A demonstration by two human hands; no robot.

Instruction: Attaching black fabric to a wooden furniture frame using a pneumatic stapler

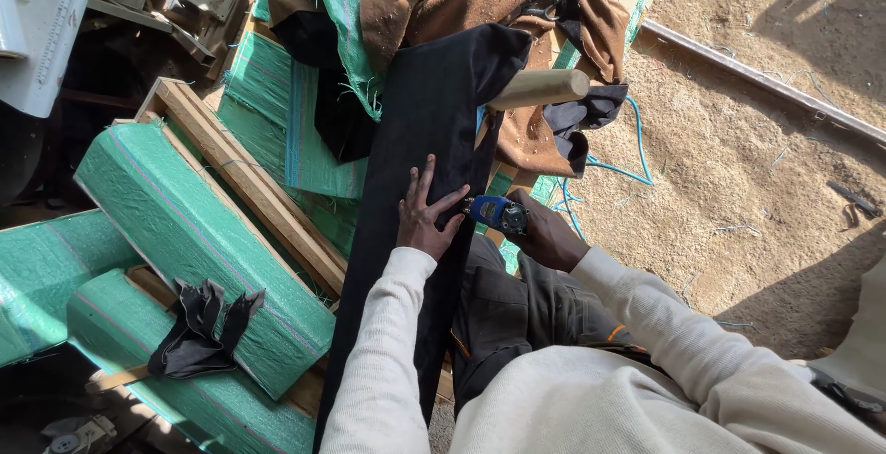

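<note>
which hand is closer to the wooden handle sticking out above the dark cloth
Right. The right hand, gripping the blue tool, sits below the wooden handle, slightly nearer. The left hand lies flat on the dark cloth, further to the handle's lower left.

From up here I see my own long sleeves, both in a cream, softly ribbed knit, loose along the forearms and gathered into snug cuffs at the wrists. The same cream knit covers my chest and shoulders, folding in broad creases in the sunlight. Below it I wear dark grey-brown work trousers with stitched seams, a flapped pocket and a small orange trim at the pocket edge. My left hand [426, 217] and right hand [546, 232] are bare, without gloves, rings or a watch.
</note>
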